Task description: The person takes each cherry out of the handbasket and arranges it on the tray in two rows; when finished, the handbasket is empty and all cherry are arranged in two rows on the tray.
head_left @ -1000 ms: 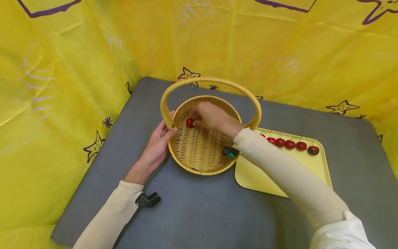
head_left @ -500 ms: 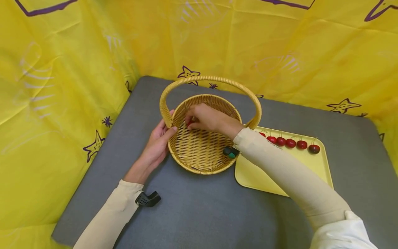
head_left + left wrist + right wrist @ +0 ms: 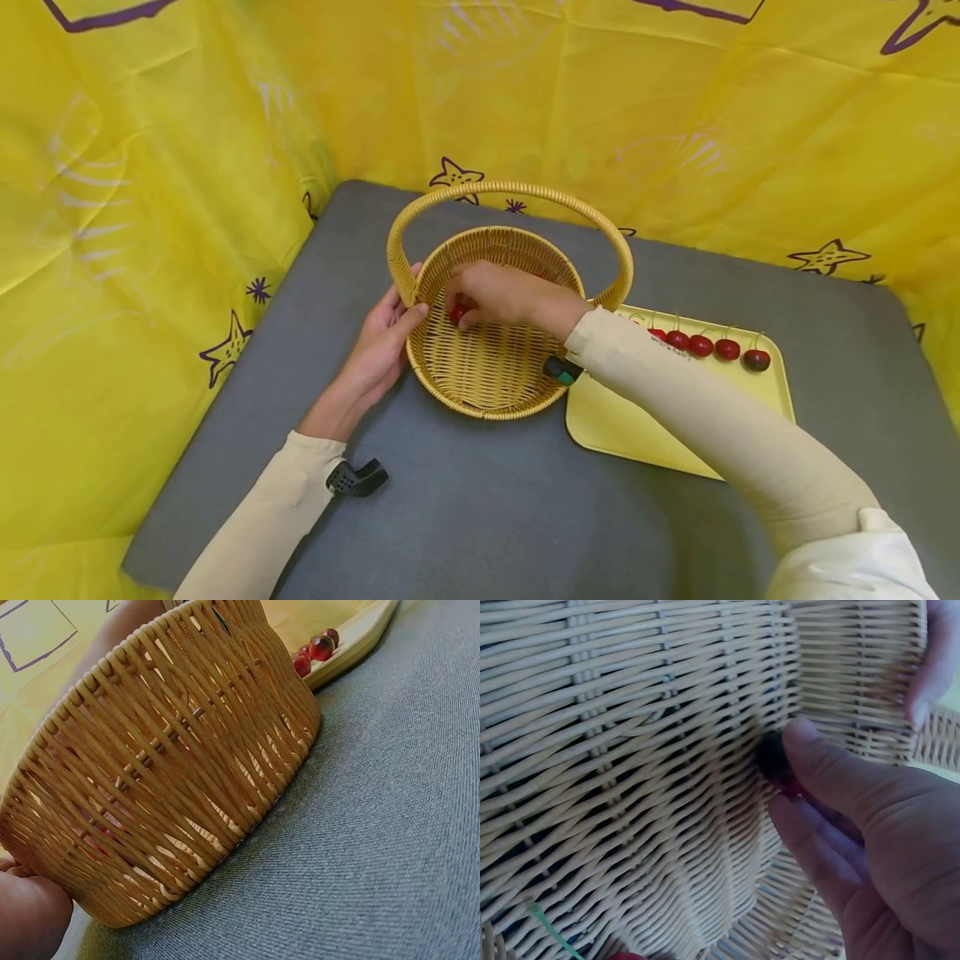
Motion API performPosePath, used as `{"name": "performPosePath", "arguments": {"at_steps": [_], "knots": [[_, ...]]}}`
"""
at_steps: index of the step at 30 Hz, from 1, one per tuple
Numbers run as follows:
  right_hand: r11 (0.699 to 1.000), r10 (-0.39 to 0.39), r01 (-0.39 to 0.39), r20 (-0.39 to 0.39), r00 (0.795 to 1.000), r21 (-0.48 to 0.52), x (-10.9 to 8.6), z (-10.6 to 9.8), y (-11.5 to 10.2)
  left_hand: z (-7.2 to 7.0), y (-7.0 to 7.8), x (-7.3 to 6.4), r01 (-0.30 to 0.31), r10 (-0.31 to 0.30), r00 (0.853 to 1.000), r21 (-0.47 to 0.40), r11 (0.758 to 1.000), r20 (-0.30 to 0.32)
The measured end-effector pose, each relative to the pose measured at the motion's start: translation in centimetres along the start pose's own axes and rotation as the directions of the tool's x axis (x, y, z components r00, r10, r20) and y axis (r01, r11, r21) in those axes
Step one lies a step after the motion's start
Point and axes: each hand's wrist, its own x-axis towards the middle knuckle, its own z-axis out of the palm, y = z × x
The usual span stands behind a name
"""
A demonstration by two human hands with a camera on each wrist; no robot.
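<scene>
A round wicker basket with a tall arched handle stands on the grey table. My left hand grips its left rim near the foot of the handle, thumb on the rim side. Inside the basket, my right hand pinches a red cherry close to the left wall. The right wrist view shows that cherry, dark, between thumb and fingers, low by the woven bottom. Another cherry with a green stem appears at that view's lower edge; the hand hides much of the basket's far part.
Right of the basket lies a yellow tray, partly under my right forearm. A row of several cherries with stems lies along its far side. Yellow patterned cloth hangs behind and to the left of the table.
My right hand has shifted slightly toward me inside the basket, and the cherry at its fingertips has moved with it. The left hand keeps its hold on the rim.
</scene>
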Motion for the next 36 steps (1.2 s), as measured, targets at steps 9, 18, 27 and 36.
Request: {"name": "performPosePath", "arguments": {"at_steps": [9,18,27,36], "knots": [[0.996,-0.021,0.023,0.017,1.000,-0.090,0.2,0.0,-0.9,0.0,0.1,0.0,0.005,-0.005,1.000,-0.010,1.000,0.012],[0.992,-0.009,0.011,0.014,1.000,-0.123,0.2,0.0,-1.0,0.0,0.2,-0.1,0.000,0.000,1.000,-0.005,1.000,0.010],[0.994,-0.059,0.057,-0.017,0.998,-0.092,0.0,-1.0,-1.7,0.1,0.2,-0.1,-0.001,0.001,1.000,-0.007,1.000,0.010],[0.983,-0.077,0.073,-0.017,0.997,-0.167,-1.7,-2.3,-4.0,0.0,0.2,-0.2,-0.003,0.003,1.000,0.013,1.000,0.011]]}}
